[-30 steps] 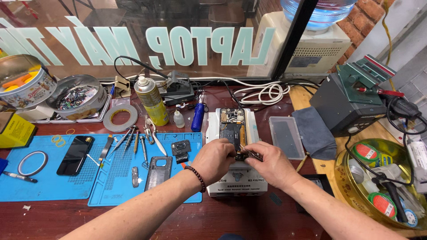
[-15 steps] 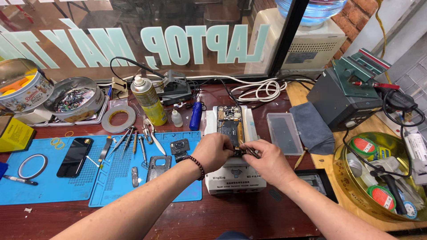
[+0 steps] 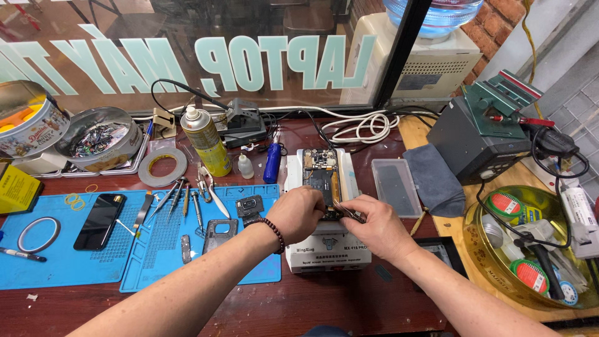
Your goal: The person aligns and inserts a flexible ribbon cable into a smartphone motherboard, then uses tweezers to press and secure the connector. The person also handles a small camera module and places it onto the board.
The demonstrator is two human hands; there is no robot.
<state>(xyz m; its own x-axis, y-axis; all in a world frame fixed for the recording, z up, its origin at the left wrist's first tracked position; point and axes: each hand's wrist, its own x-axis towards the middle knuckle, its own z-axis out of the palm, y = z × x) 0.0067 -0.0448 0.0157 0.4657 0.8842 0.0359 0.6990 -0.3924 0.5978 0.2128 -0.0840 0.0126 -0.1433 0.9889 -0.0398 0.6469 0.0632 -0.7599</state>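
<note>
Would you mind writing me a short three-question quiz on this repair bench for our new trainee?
1. True or false: the opened phone with its circuit board showing lies on the white box-shaped machine.
2. Which stands nearest the yellow spray can? A) grey folded cloth B) small white dropper bottle C) round yellow glass bowl
3. Fill in: the left hand wears a dark beaded ____ at the wrist.

Key:
1. True.
2. B.
3. Bracelet. Both hands meet at the phone's near end; the right hand pinches a thin metal tool.
</note>
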